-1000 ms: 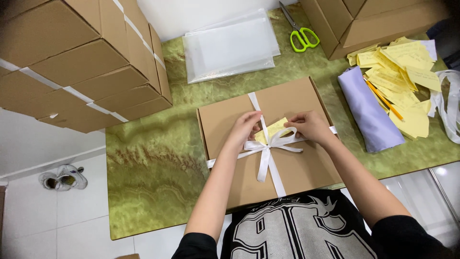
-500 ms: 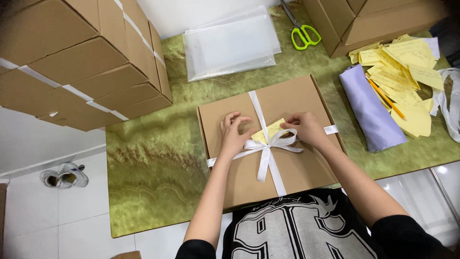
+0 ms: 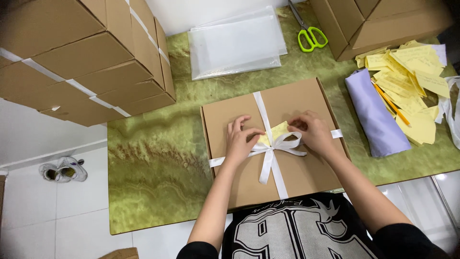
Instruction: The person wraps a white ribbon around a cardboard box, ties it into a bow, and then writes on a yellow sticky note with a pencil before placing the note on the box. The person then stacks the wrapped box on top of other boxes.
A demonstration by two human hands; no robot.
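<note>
Since a moment ago both hands have shifted slightly: the left hand (image 3: pixel 241 139) now pinches the yellow note (image 3: pixel 275 132) under the white ribbon bow (image 3: pixel 280 143) on the flat cardboard box (image 3: pixel 230 110), the right hand (image 3: pixel 314 132) pinching its other edge, so tucking seems nearly finished

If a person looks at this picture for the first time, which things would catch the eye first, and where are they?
First, the flat brown box at the centre of the green table, tied with a white ribbon; the left hand and the right hand touch a yellow note at the bow. Next, the bright green scissors at the top, and the heap of yellow notes at the right.
</note>
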